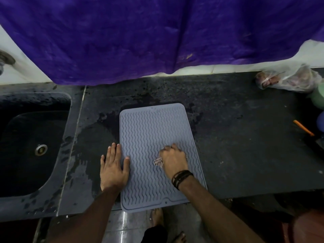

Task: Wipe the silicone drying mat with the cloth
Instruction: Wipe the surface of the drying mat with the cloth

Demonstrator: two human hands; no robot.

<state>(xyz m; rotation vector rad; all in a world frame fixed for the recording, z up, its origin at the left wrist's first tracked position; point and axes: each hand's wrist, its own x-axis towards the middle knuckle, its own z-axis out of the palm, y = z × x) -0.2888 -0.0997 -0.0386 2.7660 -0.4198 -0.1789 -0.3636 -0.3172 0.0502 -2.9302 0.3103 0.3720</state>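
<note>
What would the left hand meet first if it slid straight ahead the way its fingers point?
Only wet black countertop along the mat's left edge, then probably the hanging purple cloth. The left hand lies flat.

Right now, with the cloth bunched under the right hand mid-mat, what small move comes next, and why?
Probably sweep the right hand and cloth away toward the far end of the mat, since that ribbed stretch lies uncovered ahead of it, while the left hand lies flat at the mat's left edge.
</note>
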